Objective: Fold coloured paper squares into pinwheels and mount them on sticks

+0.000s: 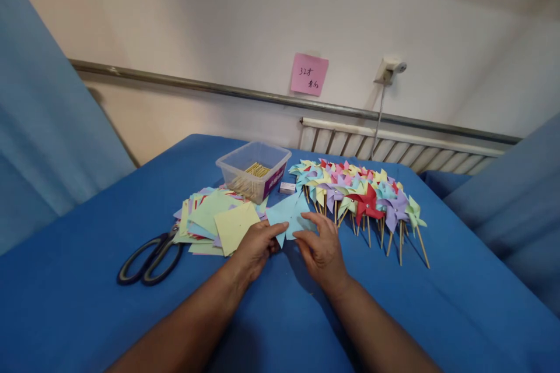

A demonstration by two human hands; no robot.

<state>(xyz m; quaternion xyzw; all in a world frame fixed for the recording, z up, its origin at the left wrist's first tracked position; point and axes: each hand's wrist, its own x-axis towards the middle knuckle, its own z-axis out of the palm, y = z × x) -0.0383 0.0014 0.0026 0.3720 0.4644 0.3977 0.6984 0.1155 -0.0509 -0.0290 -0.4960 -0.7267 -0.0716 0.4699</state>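
**Both hands on a light blue paper square, pinwheel pile off to the side**

So the person has both hands down on the blue table [87, 303], working one light blue paper square [286, 214] right in the middle of the view. The left hand [256, 247] pinches the square's lower left edge between thumb and fingers, grip closed on the paper. The right hand [321, 247] has its fingers curled over the square's right side around 3 o'clock from the sheet's centre, thumb tucked against the edge, so that grip is closed on the same sheet too. Looks like holding it from both sides keeps the thin paper flat and steady while the flaps get handled.

Everything else sits within easy reach. At 9 o'clock from the hands is a loose stack of cut paper squares [219, 218], yellow, green and purple, fanned out so the top one can be grabbed. Further out at 8 o'clock lie black-handled scissors [151, 256], shut and parked clear of the paper. At 12 o'clock is a clear plastic tub [254, 172] with wooden sticks inside, and a small white box [287, 187] just beside it. From 1 to 3 o'clock, finished pinwheels [363, 195] lie in overlapping rows, sticks pointing toward the person. A pink note [309, 74] is stuck on the wall behind.
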